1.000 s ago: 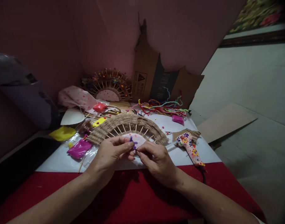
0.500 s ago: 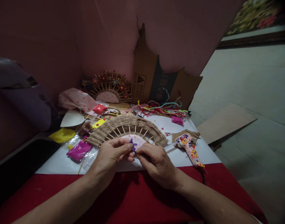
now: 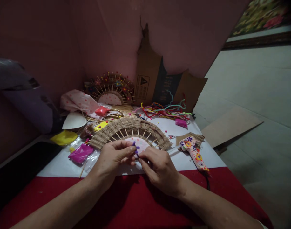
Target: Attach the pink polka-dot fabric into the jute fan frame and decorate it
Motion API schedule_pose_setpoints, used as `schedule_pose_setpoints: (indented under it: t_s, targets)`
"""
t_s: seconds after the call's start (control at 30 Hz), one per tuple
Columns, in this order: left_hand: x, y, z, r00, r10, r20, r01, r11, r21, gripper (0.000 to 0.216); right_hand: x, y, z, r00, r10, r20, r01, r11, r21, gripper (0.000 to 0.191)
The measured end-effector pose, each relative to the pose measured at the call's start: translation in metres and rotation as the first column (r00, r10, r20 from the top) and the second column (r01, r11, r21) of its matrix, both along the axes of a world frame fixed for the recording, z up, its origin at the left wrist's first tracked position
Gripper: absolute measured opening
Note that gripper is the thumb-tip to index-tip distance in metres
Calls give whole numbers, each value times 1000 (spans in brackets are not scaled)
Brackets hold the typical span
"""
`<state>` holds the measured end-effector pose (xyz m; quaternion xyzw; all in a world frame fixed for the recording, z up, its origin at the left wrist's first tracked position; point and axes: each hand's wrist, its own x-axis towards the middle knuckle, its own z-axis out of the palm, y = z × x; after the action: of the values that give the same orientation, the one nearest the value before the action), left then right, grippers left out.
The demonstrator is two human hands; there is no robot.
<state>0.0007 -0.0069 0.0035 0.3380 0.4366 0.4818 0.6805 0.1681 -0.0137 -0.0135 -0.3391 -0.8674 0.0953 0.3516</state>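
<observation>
A small purple pipe cleaner [image 3: 136,149], bent into several short loops or points, is pinched between my hands. My left hand [image 3: 117,155] grips it with thumb and forefinger. Fingertips of my right hand [image 3: 157,168] are closed at its lower right side. Just behind lies a half-round fan-like piece [image 3: 126,125], with a woven twine band over thin sticks and a dotted half-disc [image 3: 142,144] at its centre. My hands partly cover its lower edge.
A flower-patterned glue gun [image 3: 193,151] rests at right on cardboard. Coloured pipe cleaners [image 3: 164,111] lie behind, before torn cardboard [image 3: 147,70]. Magenta [image 3: 81,153] and yellow [image 3: 64,137] packets sit at left. A second decorated fan [image 3: 109,87] stands against the wall.
Both hands stay nearly in place around the purple pipe cleaner. The right fingers have shifted slightly, with the thumb a little further from the forefinger.
</observation>
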Motion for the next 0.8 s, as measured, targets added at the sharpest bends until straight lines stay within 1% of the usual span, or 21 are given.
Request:
schedule_pose_setpoints:
  t_s: [0.17,0.3,0.4,0.63,0.7,0.8]
  targets:
    - [3,-1,2,995,79,-58,-79,997,-2,22,-1,-5,0,993,-7,118,1,999,52,16]
    - [5,0,3,984,135,-117,-129,990,60,22,-4,-8,1,980,-15,199,-12,991,133,15]
    - [6,0,2,976,153,-154,-140,985,98,21,-5,-9,2,976,-13,218,-27,983,182,17]
    - [7,0,-1,969,159,-187,-141,984,106,20,-4,-9,4,985,58,163,-86,983,165,15]
    - [8,-1,-1,970,147,-196,-130,987,99,20,-4,-8,5,984,76,161,-107,976,190,15]
    - [9,-3,1,976,69,-207,-50,994,97,19,-2,-6,8,985,54,163,-97,959,267,19]
